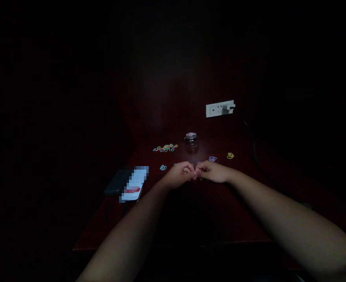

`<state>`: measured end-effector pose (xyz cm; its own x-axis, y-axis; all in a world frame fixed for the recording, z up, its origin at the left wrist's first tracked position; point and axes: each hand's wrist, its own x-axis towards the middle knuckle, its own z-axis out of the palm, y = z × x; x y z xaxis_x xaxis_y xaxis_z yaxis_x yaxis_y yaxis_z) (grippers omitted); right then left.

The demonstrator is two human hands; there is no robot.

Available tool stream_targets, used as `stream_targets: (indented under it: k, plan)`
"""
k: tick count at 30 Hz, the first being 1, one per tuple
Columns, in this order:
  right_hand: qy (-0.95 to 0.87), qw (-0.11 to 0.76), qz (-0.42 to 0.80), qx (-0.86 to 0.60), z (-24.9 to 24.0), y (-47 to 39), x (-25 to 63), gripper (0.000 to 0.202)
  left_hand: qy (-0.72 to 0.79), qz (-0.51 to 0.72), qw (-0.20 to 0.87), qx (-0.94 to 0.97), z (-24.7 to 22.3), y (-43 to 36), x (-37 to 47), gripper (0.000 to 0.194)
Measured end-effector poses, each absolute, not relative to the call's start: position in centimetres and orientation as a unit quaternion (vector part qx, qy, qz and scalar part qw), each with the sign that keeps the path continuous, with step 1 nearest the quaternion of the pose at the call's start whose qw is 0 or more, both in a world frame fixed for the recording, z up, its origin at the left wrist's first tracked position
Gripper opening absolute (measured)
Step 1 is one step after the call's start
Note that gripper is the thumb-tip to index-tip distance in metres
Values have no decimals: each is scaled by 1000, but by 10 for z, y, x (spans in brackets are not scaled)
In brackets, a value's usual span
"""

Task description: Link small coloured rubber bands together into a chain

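Note:
My left hand [181, 174] and my right hand [214, 172] meet fingertip to fingertip low over the dark red table [196, 219]. Both have their fingers pinched together. A small pinkish spot shows where they touch, too small to name. Beyond the hands lie small groups of elastic bands: light blue bands [163, 167] to the left, purple bands [212, 158] and yellow bands [230, 156] to the right. Bits of other groups are partly hidden behind my fingers. A mixed-colour pile of elastic bands [165, 148] lies farther back on the left.
A small clear jar with a lid [191, 140] stands at the back. On the left lie a phone with a lit, blurred screen [136, 182] and a dark flat object [118, 181], with a cable nearby. A wall socket [220, 109] holds a plug whose cord runs down the right.

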<state>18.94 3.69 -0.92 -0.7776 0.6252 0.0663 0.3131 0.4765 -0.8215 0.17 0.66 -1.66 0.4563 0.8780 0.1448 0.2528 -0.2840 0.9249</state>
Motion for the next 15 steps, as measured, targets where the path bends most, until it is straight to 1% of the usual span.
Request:
stream_targets:
  k: [7,15]
  plan:
    - [-837,185,425,-291,-7,35,188,12,388,343,463,720,-18,7,0,23]
    - [-826,189,447,-286,-8,35,187,13,406,355,442,717,-16,7,1,17]
